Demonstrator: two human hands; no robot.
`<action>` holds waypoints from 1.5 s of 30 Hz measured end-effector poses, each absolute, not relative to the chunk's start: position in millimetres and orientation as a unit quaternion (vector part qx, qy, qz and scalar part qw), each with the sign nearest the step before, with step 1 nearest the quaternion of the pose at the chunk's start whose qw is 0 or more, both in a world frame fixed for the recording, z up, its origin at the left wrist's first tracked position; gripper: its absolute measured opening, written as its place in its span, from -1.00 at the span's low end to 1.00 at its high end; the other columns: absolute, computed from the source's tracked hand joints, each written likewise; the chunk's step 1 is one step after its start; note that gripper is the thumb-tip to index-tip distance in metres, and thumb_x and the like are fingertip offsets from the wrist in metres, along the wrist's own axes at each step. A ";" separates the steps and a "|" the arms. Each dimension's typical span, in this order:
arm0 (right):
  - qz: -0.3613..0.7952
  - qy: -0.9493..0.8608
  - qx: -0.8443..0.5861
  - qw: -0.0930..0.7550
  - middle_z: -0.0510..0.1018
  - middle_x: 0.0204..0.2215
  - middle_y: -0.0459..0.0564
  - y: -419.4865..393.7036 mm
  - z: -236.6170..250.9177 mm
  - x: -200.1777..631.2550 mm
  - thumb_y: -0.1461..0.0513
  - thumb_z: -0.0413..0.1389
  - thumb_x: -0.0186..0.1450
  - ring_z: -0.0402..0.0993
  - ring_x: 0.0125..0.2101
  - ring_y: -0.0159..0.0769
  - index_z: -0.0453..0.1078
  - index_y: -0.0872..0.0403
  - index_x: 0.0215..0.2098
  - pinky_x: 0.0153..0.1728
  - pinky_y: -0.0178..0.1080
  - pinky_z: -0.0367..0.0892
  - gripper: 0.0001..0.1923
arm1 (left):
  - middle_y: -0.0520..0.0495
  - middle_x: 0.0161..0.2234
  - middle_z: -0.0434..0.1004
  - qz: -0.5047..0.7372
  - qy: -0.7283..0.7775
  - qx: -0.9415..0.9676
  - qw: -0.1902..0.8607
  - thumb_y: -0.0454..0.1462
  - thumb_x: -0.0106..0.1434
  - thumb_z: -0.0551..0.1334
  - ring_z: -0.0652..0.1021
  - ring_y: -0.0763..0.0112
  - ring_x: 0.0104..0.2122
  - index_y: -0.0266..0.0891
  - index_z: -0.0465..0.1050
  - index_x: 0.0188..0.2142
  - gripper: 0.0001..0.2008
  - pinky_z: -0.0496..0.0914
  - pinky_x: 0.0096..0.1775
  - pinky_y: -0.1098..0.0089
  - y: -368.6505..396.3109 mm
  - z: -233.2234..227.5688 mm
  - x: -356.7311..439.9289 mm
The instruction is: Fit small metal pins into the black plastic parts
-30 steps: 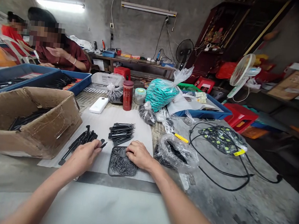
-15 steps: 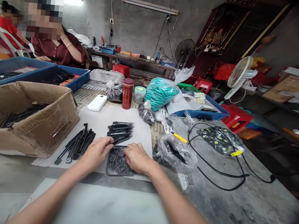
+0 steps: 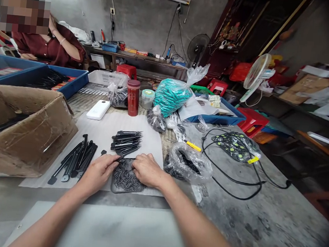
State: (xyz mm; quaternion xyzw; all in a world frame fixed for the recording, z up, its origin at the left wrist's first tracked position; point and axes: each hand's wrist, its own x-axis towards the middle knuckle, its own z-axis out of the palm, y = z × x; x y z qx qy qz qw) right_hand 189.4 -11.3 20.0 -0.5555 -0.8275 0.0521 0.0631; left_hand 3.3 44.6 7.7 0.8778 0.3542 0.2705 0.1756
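My left hand holds a thin black plastic piece over the small black tray full of tiny dark pins. My right hand rests on the tray's right side, its fingertips meeting the left hand's; what it pinches I cannot tell. Behind the tray lies a neat stack of finished black pieces. A loose pile of longer black pieces lies to the left on the white sheet.
A torn cardboard box with black parts stands at left. A clear bag, black cables, a teal bag, a red flask and blue trays crowd the table. A person in a dark red top sits at back left.
My left hand took a black piece from the left pile and brought it right to the tray, meeting my right hand. The view shifted right and down.
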 end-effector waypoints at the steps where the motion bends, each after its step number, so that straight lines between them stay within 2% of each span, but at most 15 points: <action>1: 0.047 -0.830 -0.554 0.056 0.43 -0.40 0.03 -11.7 20.1 188.3 0.33 -0.06 0.18 0.27 -0.32 -0.23 0.35 0.12 -0.43 -0.34 -0.20 0.08 -0.85 | -0.12 -0.31 0.50 0.270 0.352 0.879 0.173 -0.18 0.21 -0.02 0.48 0.36 -0.29 -0.28 0.40 -0.24 -0.70 0.38 -0.22 0.38 44.0 7.8 3.4; 10: 0.046 -0.825 -0.562 0.039 0.41 -0.37 0.09 -13.5 23.3 186.3 0.36 -0.10 0.19 0.26 -0.33 -0.22 0.31 0.15 -0.37 -0.31 -0.18 0.09 -0.84 | -0.09 -0.36 0.48 0.266 0.336 0.887 0.173 -0.21 0.22 -0.04 0.47 0.38 -0.32 -0.27 0.39 -0.25 -0.71 0.37 -0.25 0.39 40.3 5.3 4.7; 15: 0.072 -0.807 -0.579 0.087 0.41 -0.36 0.08 -12.3 25.4 190.0 0.34 -0.11 0.21 0.27 -0.32 -0.24 0.28 0.16 -0.36 -0.29 -0.21 0.11 -0.86 | -0.08 -0.36 0.48 0.267 0.339 0.884 0.178 -0.22 0.23 -0.03 0.47 0.38 -0.32 -0.24 0.39 -0.24 -0.73 0.37 -0.26 0.39 39.7 6.1 3.5; 18: 0.117 -0.789 -0.584 0.151 0.42 -0.43 0.02 -10.7 22.9 191.4 0.35 -0.11 0.21 0.28 -0.39 -0.31 0.27 0.15 -0.35 -0.32 -0.26 0.13 -0.86 | -0.08 -0.38 0.48 0.269 0.336 0.884 0.181 -0.22 0.23 -0.03 0.47 0.39 -0.34 -0.25 0.39 -0.24 -0.73 0.37 -0.27 0.40 39.5 6.9 3.3; 25: 0.300 -0.673 -0.544 0.402 0.39 -0.51 -0.13 -9.5 22.2 190.4 0.36 -0.07 0.12 0.28 -0.46 -0.42 0.31 0.12 -0.42 -0.41 -0.38 0.19 -0.86 | -0.07 -0.36 0.48 0.263 0.315 0.891 0.191 -0.24 0.23 -0.03 0.47 0.40 -0.33 -0.24 0.38 -0.24 -0.75 0.36 -0.27 0.42 38.2 5.3 3.3; 28: 0.358 -0.635 -0.514 0.452 0.39 -0.51 -0.13 -9.1 20.3 190.1 0.34 -0.06 0.10 0.28 -0.45 -0.43 0.34 0.12 -0.43 -0.40 -0.39 0.21 -0.86 | -0.06 -0.38 0.47 0.255 0.307 0.896 0.195 -0.24 0.24 -0.04 0.46 0.42 -0.35 -0.24 0.37 -0.23 -0.75 0.35 -0.29 0.43 37.8 5.4 3.7; 35: 0.401 -0.607 -0.496 0.474 0.36 -0.50 -0.15 -7.4 10.5 190.5 0.30 -0.03 0.09 0.26 -0.48 -0.45 0.31 0.11 -0.36 -0.43 -0.39 0.21 -0.85 | -0.06 -0.37 0.47 0.242 0.302 0.900 0.200 -0.24 0.24 -0.04 0.45 0.42 -0.36 -0.22 0.37 -0.22 -0.74 0.33 -0.29 0.41 35.7 9.9 4.6; 45: 0.380 -0.632 -0.505 0.449 0.30 -0.55 -0.19 -8.6 14.0 191.2 0.32 -0.02 0.08 0.18 -0.52 -0.48 0.29 0.11 -0.39 -0.47 -0.41 0.12 -0.89 | -0.05 -0.42 0.44 0.251 0.277 0.913 0.161 -0.29 0.25 -0.05 0.44 0.45 -0.41 -0.24 0.37 -0.22 -0.75 0.31 -0.34 0.45 35.7 6.5 4.5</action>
